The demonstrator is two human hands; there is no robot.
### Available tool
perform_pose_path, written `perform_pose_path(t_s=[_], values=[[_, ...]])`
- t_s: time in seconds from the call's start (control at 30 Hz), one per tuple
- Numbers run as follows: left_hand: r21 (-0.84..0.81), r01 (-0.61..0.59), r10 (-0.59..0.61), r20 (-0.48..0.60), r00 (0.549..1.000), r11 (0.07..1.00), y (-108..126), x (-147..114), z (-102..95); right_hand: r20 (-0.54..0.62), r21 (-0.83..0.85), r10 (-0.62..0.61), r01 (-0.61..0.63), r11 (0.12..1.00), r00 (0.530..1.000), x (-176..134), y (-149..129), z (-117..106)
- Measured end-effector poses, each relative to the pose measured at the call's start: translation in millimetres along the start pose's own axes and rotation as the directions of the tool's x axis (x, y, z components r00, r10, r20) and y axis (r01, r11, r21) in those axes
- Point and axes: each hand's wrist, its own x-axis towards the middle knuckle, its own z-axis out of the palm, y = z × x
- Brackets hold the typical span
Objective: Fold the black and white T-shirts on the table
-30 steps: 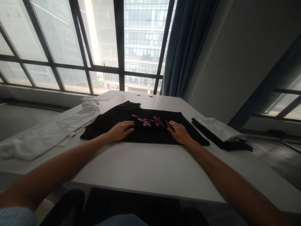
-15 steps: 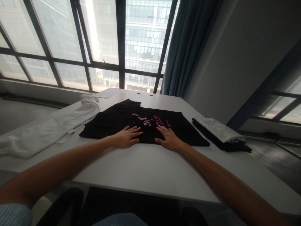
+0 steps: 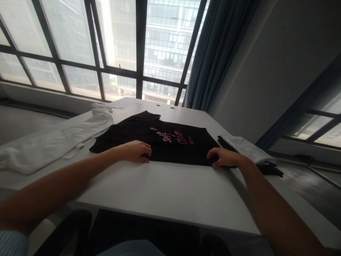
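Note:
A black T-shirt [image 3: 176, 151] with pink lettering lies spread sideways on the white table [image 3: 165, 188], its near edge running from left to right. My left hand [image 3: 135, 151] is curled at that edge, left of the lettering, with fingers and thumb closing on the cloth. At the near right corner of the shirt, my right hand [image 3: 225, 157] pinches the edge between thumb and fingers. Both wrists stay low over the tabletop.
White garments [image 3: 61, 140] lie along the table's left side. A folded white garment [image 3: 247, 147] rests on dark cloth at the right. Papers [image 3: 125, 103] lie at the far edge, before the windows and a blue curtain [image 3: 213, 64].
Both hands lay flat with fingers spread on the shirt; now they are curled at its near edge. My right hand has moved right to the corner, uncovering the lettering.

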Motion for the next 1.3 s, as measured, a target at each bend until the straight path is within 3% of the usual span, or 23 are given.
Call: perform_pose_path(t_s=[0.07,0.13,0.27,0.4,0.7,0.8,0.9,0.97,1.03,1.13,1.23,1.3], values=[[-0.025,0.011,-0.011,0.029,1.0,1.0,-0.8,-2.5,-4.9,0.069,-0.021,0.141,-0.139,0.99,0.988,-0.1,21.3,-1.4],[-0.026,0.016,-0.015,0.057,0.998,1.0,-0.8,-4.5,-9.4,0.097,-0.011,0.206,-0.206,0.979,0.974,1.8,36.3,0.0],[0.035,0.026,-0.029,0.101,0.994,0.999,-0.5,-5.9,-13.7,0.074,0.016,0.2,-0.201,0.979,0.977,5.0,46.0,1.5],[0.036,0.044,-0.046,0.067,0.997,0.998,-2.3,-4.2,-11.3,0.045,0.022,0.228,-0.229,0.973,0.973,3.7,41.2,-0.6],[-0.308,0.227,-0.192,0.142,0.971,0.924,-4.3,-7.3,-11.0,0.14,0.11,0.269,-0.285,0.952,0.953,-19.3,40.3,-12.1],[-0.409,0.264,-0.176,0.241,0.954,0.873,0.4,-8.9,-10.5,0.163,0.188,0.244,-0.273,0.943,0.956,-41.4,44.6,-23.4],[-0.516,0.352,-0.107,0.445,0.889,0.781,1.1,-11.9,-10.7,0.166,0.271,0.168,-0.209,0.94,0.972,-60.9,42.5,-33.5],[-0.585,0.385,-0.048,0.508,0.86,0.714,-3.9,-13.5,-11.2,0.13,0.298,0.149,-0.182,0.937,0.98,-64.0,38.5,-35.0],[-0.621,0.365,-0.058,0.457,0.888,0.694,-15.4,-13.1,-12.7,0.056,0.297,0.159,-0.169,0.94,0.986,-55.8,35.4,-31.0],[-0.529,0.336,-0.217,0.275,0.936,0.779,-47.6,-8.3,-18.7,-0.038,0.251,0.179,-0.164,0.954,0.983,-26.0,36.1,-19.7],[-0.218,0.45,-0.428,0.141,0.893,0.866,-93.9,0.7,-29.1,-0.075,0.164,0.188,-0.173,0.971,0.979,12.8,41.4,-13.0],[0.023,0.541,-0.541,0.096,0.836,0.841,-126.5,10.0,-35.9,-0.105,0.076,0.169,-0.161,0.984,0.98,38.8,45.1,-14.3]])
